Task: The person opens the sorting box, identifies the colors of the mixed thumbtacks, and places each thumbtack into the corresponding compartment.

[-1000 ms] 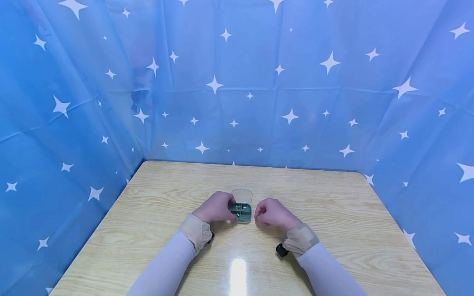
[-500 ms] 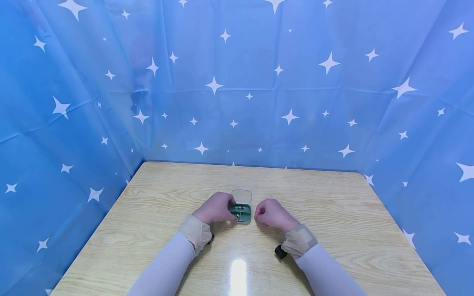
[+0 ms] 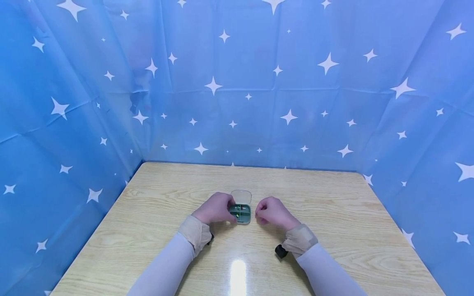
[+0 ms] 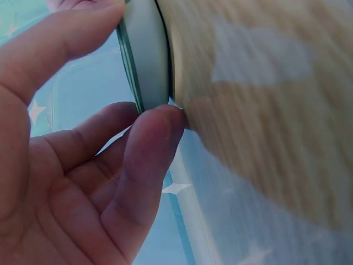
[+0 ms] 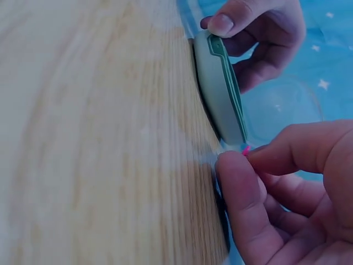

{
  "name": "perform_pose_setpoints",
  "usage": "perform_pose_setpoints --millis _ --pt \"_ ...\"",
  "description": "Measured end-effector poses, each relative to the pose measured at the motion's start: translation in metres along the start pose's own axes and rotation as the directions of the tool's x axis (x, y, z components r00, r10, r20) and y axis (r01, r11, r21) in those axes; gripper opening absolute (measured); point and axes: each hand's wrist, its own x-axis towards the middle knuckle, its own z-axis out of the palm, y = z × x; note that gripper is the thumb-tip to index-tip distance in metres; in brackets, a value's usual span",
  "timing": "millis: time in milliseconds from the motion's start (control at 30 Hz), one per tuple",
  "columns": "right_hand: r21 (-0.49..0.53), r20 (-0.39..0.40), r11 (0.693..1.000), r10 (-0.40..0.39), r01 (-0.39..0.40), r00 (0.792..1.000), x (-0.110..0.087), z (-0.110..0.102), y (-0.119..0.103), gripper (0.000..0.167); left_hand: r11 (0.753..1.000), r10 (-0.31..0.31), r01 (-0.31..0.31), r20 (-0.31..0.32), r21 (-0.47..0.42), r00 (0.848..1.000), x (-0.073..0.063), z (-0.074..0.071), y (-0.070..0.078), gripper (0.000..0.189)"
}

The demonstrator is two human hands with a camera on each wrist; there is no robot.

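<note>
A small green pill box (image 3: 244, 215) with dividers stands on the table, its clear lid (image 3: 241, 197) folded back on the far side. Several tiny pills (image 3: 242, 207), red, white and yellow, lie in its left and far compartments. My left hand (image 3: 216, 208) grips the left side of the box, thumb at the near edge and fingers at the far edge. Just off the box's right side is my right hand (image 3: 275, 213), thumb and index finger pinched together. Between those fingertips a bit of something bright pink (image 5: 246, 149) shows, mostly hidden.
The light wood table (image 3: 177, 181) extends around both hands, with a bright glare spot (image 3: 238, 277) near the front. A blue curtain (image 3: 252, 135) with white stars encloses the back and sides. A black wrist device (image 3: 281, 251) hangs under the right wrist.
My right hand has shifted slightly away from the box's right side, its fingertips a little higher in view. The left hand and the box stay in place.
</note>
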Motion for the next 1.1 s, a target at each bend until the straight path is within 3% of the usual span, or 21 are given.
perform_pose_setpoints --millis 200,400,633,867,1100 --pt "0.124 -0.017 0.991 0.044 -0.042 0.999 0.005 -0.001 0.01 0.015 1.0 0.004 -0.004 0.001 -0.009 1.0 -0.001 -0.001 0.001 0.04" --pt "0.325 -0.013 0.944 0.059 -0.052 0.998 0.01 -0.003 0.021 0.016 1.0 0.005 -0.005 0.003 -0.007 1.0 -0.002 -0.002 0.002 0.041" --pt "0.507 0.015 0.862 0.019 -0.024 1.0 0.012 -0.008 0.031 0.022 1.0 0.014 -0.014 0.005 -0.009 1.0 -0.001 -0.001 0.002 0.042" --pt "0.606 0.03 0.795 0.011 -0.026 1.0 0.013 -0.017 0.04 0.018 1.0 0.009 -0.009 0.008 -0.012 1.0 -0.002 0.0 0.002 0.042" --pt "0.747 0.029 0.664 0.016 -0.032 0.999 0.014 -0.022 0.046 0.013 1.0 0.016 -0.016 0.007 -0.02 1.0 -0.003 -0.001 0.003 0.045"
